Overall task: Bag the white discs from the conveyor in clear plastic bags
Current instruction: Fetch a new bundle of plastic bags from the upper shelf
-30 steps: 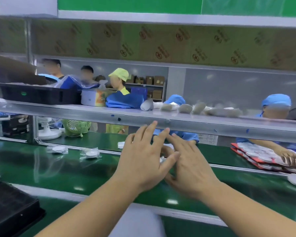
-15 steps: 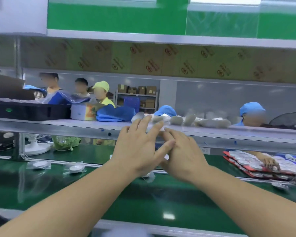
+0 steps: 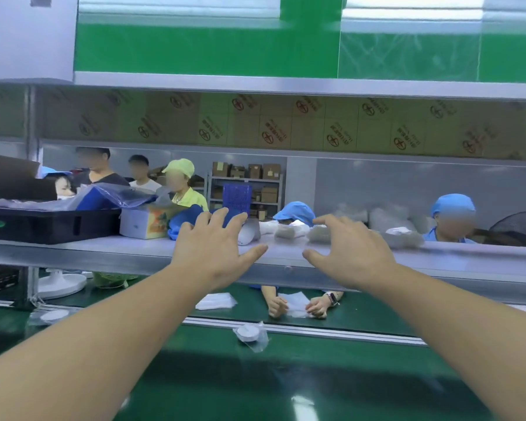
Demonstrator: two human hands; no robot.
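My left hand (image 3: pixel 213 250) and my right hand (image 3: pixel 351 252) are raised side by side in front of the grey shelf (image 3: pixel 119 253), fingers spread and a gap between them. Neither hand plainly holds anything. Beyond my fingertips, piles of clear plastic bags (image 3: pixel 290 230) lie on the shelf. Below my hands a white disc in a clear bag (image 3: pixel 249 333) lies on the green conveyor (image 3: pixel 255 387) near its far rail. Another bagged disc (image 3: pixel 53 316) sits on the belt at the left.
A black crate (image 3: pixel 43 224) and a small carton (image 3: pixel 146 223) stand on the shelf's left part. Across the line another worker's hands (image 3: pixel 298 306) handle a bag, with a loose bag pile (image 3: pixel 216 300) beside them. A white fan base (image 3: pixel 61 284) stands at the far left.
My hands were together over the belt around a bagged disc; they have since risen to shelf height and moved apart. The bagged disc now lies on the conveyor. My view has tilted upward.
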